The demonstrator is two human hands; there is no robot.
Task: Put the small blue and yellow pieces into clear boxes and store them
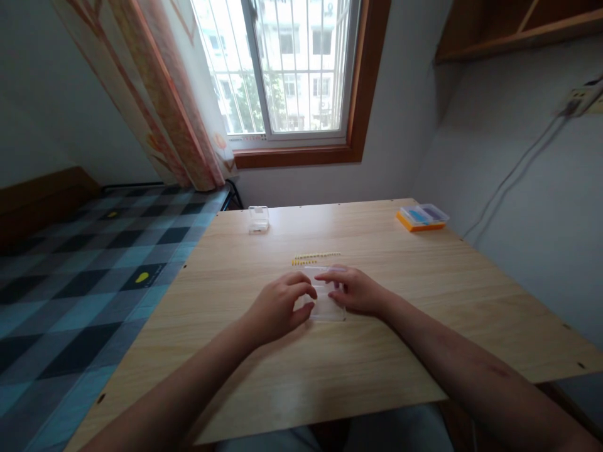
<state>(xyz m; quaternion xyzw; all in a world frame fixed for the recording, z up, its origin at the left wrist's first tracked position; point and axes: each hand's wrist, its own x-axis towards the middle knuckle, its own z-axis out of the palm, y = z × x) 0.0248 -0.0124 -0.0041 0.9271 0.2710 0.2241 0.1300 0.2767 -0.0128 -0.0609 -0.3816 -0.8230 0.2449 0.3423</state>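
A clear plastic box (325, 307) lies open on the wooden table (226, 370) between my two hands. My left hand (282, 306) is at the box's left side, fingers bent and the thumb apart from them, with nothing visible in its grip. From the right, my right hand (355, 289) reaches over the box with its index finger stretched out and its thumb apart. Whether the fingertips touch the box, I cannot tell. Just beyond it, small yellow pieces (305, 262) lie lined up in two rows.
A small clear case (259, 220) stands with its lid up at the table's far left. At the far right sits an orange box with a clear lid (421, 218). A bed with a checked cover (89, 276) flanks the table's left side, and a wall the right.
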